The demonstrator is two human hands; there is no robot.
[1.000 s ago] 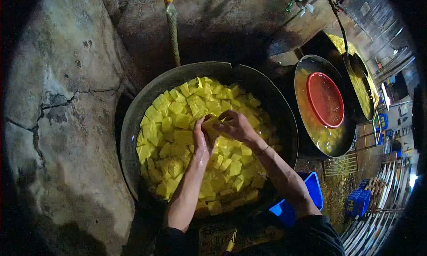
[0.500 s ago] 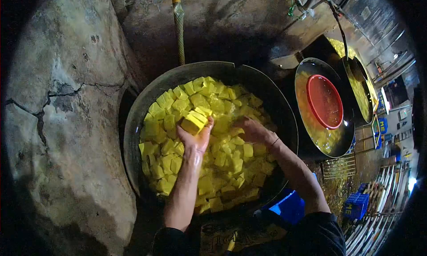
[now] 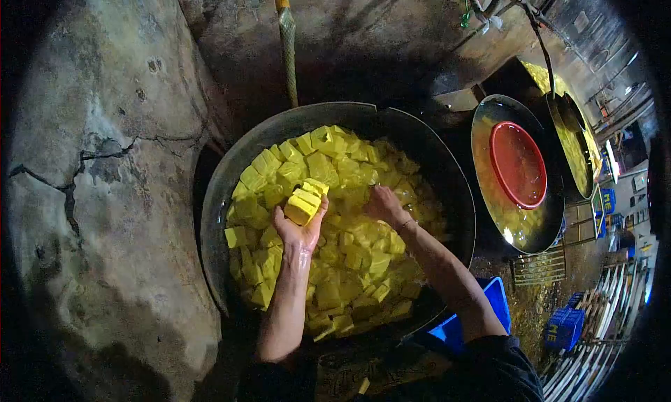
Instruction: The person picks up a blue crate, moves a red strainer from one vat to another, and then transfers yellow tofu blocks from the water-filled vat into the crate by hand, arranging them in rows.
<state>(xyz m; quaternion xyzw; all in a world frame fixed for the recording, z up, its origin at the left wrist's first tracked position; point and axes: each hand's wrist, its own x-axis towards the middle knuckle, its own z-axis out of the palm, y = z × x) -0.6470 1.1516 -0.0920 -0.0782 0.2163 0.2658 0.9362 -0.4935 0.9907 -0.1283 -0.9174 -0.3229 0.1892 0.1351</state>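
A large round dark metal pan [image 3: 439, 147] is filled with yellow liquid and a great many yellow tofu blocks [image 3: 321, 168]. Over its middle, my left hand [image 3: 300, 227] is palm up, fingers curled around a small stack of tofu blocks [image 3: 304, 203]. My right hand [image 3: 384, 205] reaches down among the blocks to the right of the stack. Its fingertips are hidden at the liquid's surface, so I cannot make out whether they grip a block.
To the right, another pan of yellow liquid [image 3: 486, 185] holds a red round basin [image 3: 517, 166]. A blue container [image 3: 496, 304] stands below my right forearm. A cracked wall [image 3: 112, 192] borders the left side, and a hose [image 3: 287, 45] hangs behind the pan. Blue crates [image 3: 563, 328] stand farther right.
My right hand has shifted slightly left and down among the blocks. My left hand still holds the stack, now a little lower in view. The whole view has moved slightly.
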